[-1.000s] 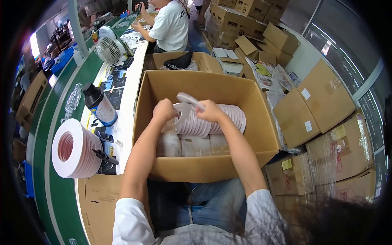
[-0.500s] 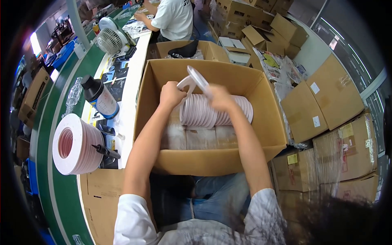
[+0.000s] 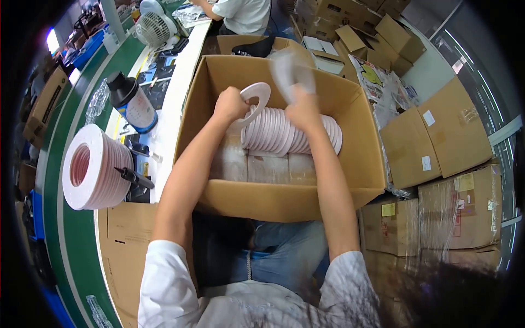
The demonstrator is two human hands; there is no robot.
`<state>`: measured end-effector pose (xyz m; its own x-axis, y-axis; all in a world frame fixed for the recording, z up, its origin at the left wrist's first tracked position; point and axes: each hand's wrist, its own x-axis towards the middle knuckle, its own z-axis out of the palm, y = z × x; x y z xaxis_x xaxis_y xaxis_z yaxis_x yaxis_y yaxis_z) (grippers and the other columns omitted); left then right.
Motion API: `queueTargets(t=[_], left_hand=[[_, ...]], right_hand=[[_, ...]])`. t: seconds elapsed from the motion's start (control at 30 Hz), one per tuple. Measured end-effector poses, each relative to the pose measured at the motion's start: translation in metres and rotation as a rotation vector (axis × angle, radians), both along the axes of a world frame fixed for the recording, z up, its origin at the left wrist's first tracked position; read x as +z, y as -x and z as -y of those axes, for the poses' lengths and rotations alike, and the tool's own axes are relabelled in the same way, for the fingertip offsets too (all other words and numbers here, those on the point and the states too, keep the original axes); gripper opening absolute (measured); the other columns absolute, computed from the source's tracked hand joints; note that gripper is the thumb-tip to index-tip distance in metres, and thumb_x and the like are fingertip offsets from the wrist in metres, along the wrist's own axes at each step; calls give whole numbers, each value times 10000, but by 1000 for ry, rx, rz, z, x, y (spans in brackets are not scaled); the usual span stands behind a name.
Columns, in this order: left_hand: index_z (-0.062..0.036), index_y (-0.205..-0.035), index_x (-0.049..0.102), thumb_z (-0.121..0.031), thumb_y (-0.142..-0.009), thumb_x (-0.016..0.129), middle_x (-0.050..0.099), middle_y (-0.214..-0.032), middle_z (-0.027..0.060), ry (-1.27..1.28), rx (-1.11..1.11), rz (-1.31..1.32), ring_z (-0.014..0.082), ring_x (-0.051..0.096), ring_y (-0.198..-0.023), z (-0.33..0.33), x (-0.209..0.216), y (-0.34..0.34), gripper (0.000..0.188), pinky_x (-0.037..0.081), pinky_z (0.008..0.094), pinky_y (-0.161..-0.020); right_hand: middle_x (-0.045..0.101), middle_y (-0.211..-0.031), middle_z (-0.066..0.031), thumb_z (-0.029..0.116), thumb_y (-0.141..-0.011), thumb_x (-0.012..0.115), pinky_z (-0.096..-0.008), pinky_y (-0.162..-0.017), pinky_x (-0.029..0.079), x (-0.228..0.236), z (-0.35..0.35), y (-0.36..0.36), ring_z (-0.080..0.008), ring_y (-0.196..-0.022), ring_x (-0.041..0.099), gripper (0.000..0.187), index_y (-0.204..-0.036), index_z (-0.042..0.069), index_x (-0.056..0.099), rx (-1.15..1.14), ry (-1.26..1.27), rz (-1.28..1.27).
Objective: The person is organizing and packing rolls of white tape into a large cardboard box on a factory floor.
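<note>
Over a large open cardboard box (image 3: 284,202), my left hand (image 3: 231,105) grips the edge of a flat white ring (image 3: 263,93), which is tilted. My right hand (image 3: 303,110) is up to its right, closed on a whitish, partly see-through sheet (image 3: 291,71) smeared by motion. Below both hands, a row of white rings (image 3: 273,131) stands on edge inside the box. They rest on plastic-wrapped brown packs (image 3: 235,164), and part of the row is hidden behind my right wrist.
On the left bench, a stack of pinkish-white rings (image 3: 76,188) stands near a black pen-like tool (image 3: 136,177) and a dark bottle (image 3: 131,101). A fan (image 3: 156,28) is farther back. Cartons (image 3: 421,131) line the right side; a co-worker (image 3: 243,16) sits beyond the box.
My right hand has moved away from the ring, and the whitish sheet now shows blurred above it. The ring stays in my left hand, now turned more face-on. The whole view has shifted slightly.
</note>
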<state>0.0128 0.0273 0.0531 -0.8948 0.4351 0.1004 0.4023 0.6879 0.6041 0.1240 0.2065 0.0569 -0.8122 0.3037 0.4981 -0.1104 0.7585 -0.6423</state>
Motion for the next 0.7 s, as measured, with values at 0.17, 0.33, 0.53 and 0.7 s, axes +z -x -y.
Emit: queueTargets(t=[0.17,0.33,0.53,0.7], left_hand=[[49,-846,693,-179,-672,741,661,-853,249,146,-34,18,352,669,-810,18,-13,1,291,530,403,-741],[35,-872,699,-180,-697,719,667,-869,236,196,-9,-22,345,670,-824,4,0,-1,278,527,403,-752],[42,-835,694,-189,-710,708,661,-828,240,56,-24,48,358,665,-798,1,7,-5,263,528,394,-742],[35,-809,695,-197,-706,708,653,-814,249,74,-180,-48,375,656,-794,18,-8,2,254,526,408,-739]], right_hand=[[570,-665,-118,40,-638,613,-351,-610,452,20,5,0,-229,-631,559,181,-791,42,516,-129,268,-57],[472,-580,-42,-12,-673,596,-284,-490,380,-24,-7,-1,-129,-521,451,148,-726,47,471,449,-66,272],[457,-602,-25,-25,-630,578,-283,-577,413,-17,-26,-2,-122,-595,464,168,-718,59,462,217,217,48],[502,-669,-27,-20,-667,569,-287,-575,424,-7,-21,5,-128,-624,508,139,-731,55,471,296,598,96]])
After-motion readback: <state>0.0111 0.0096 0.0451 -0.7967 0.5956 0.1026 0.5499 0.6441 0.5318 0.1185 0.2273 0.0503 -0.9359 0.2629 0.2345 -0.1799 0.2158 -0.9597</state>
